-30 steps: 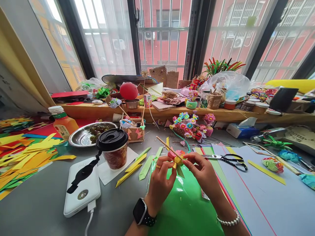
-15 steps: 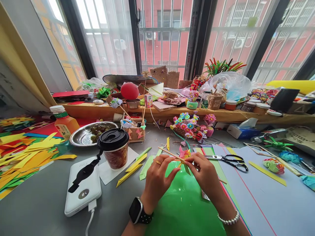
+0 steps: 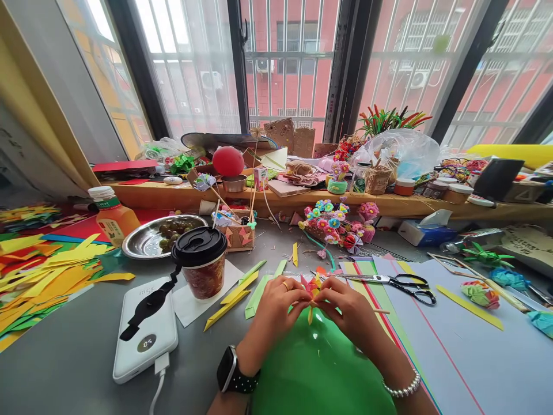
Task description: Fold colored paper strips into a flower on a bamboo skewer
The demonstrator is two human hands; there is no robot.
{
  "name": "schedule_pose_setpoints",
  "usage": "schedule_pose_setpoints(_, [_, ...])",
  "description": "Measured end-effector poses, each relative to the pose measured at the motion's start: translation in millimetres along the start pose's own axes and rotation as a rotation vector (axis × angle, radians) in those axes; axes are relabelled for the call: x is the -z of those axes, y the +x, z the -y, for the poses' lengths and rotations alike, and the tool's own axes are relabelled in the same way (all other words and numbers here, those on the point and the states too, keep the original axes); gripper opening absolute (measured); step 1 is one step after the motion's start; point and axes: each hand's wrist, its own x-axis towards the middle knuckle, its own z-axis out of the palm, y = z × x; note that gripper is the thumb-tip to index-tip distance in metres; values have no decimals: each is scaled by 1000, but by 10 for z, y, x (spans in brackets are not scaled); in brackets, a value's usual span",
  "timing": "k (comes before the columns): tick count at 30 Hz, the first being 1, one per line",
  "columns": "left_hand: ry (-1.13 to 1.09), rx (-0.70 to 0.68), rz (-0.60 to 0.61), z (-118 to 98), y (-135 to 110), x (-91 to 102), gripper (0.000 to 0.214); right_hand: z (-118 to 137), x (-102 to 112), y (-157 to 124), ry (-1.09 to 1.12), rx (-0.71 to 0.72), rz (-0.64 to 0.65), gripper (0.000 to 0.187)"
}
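In front of me, a small pink and yellow folded-paper flower (image 3: 309, 283) is pinched between both hands, a yellow paper tip pointing down below it. My left hand (image 3: 276, 304), with a ring and a watch, is closed on the flower's left side. My right hand (image 3: 349, 303), wearing a beaded bracelet, closes on its right side. A thin wooden stick (image 3: 382, 312) pokes out past the right hand; its other end is hidden by my fingers. Under both hands bulges a glossy green balloon-like thing (image 3: 322, 369).
Scissors (image 3: 400, 282) lie on coloured paper sheets (image 3: 458, 346) at right. Left of my hands are folded paper strips (image 3: 233, 300), a lidded cup (image 3: 203, 265), a white power bank (image 3: 147, 328) and a metal plate (image 3: 133, 245). Crocheted flowers (image 3: 330, 222) stand behind.
My hands have drawn closer together around the flower, and the left fingers have curled in. The stick, slanting across both hands before, is now mostly covered.
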Motion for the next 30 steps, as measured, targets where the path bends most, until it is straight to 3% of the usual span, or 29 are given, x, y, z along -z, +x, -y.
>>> schedule_pose_setpoints(5, [-42,49,32,42,-12,-29,13,-2,-6,-9,-38,18,24,17])
schedule_pose_setpoints(11, [40,11,11,52,-5,-56,11,20,-18,-5,-35,-18,36,15])
schedule_pose_setpoints(21, [229,-99,-107,-18,-31,-100,9,43,-47,42,226,-423,33,22])
schedule_pose_setpoints(30, [241,-183,-147,-35,-38,-113,8,-36,-36,28,383,-523,120,20])
